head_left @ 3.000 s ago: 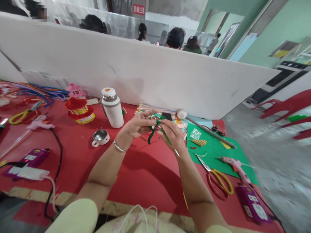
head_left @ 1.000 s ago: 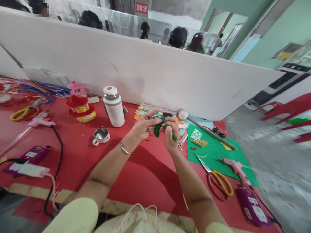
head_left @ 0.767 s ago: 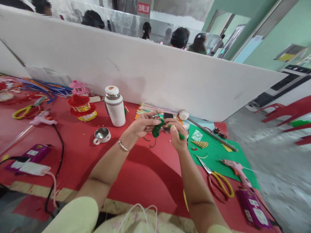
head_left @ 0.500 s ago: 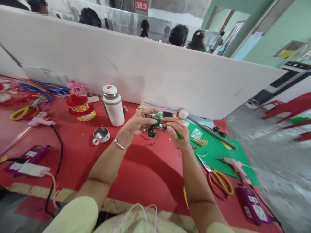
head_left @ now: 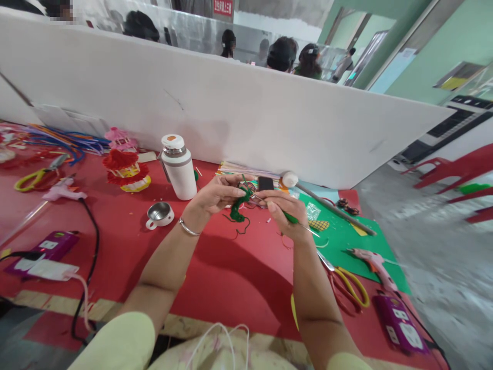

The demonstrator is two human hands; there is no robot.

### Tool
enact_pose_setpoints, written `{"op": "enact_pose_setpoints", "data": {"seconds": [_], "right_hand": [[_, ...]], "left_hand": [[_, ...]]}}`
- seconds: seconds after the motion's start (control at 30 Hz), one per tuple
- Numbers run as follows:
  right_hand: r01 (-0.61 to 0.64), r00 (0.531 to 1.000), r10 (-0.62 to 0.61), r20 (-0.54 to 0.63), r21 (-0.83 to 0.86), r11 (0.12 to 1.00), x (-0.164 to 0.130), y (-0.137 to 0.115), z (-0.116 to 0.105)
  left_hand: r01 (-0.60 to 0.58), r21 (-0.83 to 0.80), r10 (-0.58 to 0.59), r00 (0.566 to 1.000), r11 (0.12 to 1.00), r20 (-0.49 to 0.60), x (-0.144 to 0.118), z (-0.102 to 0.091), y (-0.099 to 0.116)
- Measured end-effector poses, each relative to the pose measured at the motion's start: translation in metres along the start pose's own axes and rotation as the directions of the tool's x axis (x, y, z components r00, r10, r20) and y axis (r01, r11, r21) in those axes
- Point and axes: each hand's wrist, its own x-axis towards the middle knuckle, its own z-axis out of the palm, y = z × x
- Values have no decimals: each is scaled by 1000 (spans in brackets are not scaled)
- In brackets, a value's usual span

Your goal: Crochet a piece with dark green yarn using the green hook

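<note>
Above the red surface (head_left: 215,267), the left hand (head_left: 215,195) pinches one end of a fuzzy green pipe-cleaner twist (head_left: 238,205), whose loose coil hangs below the fingers. The right hand (head_left: 287,216) is closed around a thin green-wrapped stick (head_left: 298,222) joined to the twist. A white insulated flask (head_left: 177,167) stands nearby.

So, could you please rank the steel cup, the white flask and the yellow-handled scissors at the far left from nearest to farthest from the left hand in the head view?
1. steel cup: on the red table, just left of the left hand.
2. white flask: upright, behind the cup; close to it in distance.
3. yellow-handled scissors: far left edge, clearly farthest.
</note>
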Motion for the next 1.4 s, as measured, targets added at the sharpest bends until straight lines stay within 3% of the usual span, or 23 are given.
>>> {"op": "enact_pose_setpoints", "data": {"seconds": [0.33, 0.57, 0.7, 0.77, 0.83, 0.9, 0.97, 1.13, 1.3, 1.4], "right_hand": [[-20, 1000, 20, -2, 103, 994, 0, 1, 1], [-140, 976, 193, -96, 402, 905, -3, 7, 18], [-176, 930, 295, -220, 440, 881, -3, 11, 37], [-177, 920, 282, -272, 353, 919, -3, 12, 42], [-180, 917, 261, -303, 269, 946, -3, 12, 45], [-190, 911, 250, -329, 203, 960, -3, 12, 46], [-204, 906, 243, -345, 146, 968, -3, 11, 46], [-207, 901, 220, -374, 74, 975, -1, 7, 43], [-229, 873, 255, -415, 112, 967, -1, 10, 44], [-209, 865, 269, -423, 184, 960, -2, 11, 42]], "left_hand": [[4, 81, -11, 997, 997, 83, 0, 1, 2], [-7, 67, -4, 987, 998, 158, 1, 4, -4], [-175, 147, 166, 984, 974, 66, 2, 13, -12], [-317, 265, 331, 943, 911, -10, 2, 19, -16], [-410, 422, 478, 876, 808, -64, 2, 24, -20], [-426, 557, 557, 826, 713, -80, 1, 28, -24], [-417, 612, 573, 817, 672, -72, 0, 31, -26], [-431, 488, 524, 850, 759, -64, 1, 34, -27], [-424, 550, 572, 811, 719, -123, 1, 36, -29], [-359, 337, 420, 899, 870, -125, 3, 32, -28]]}}
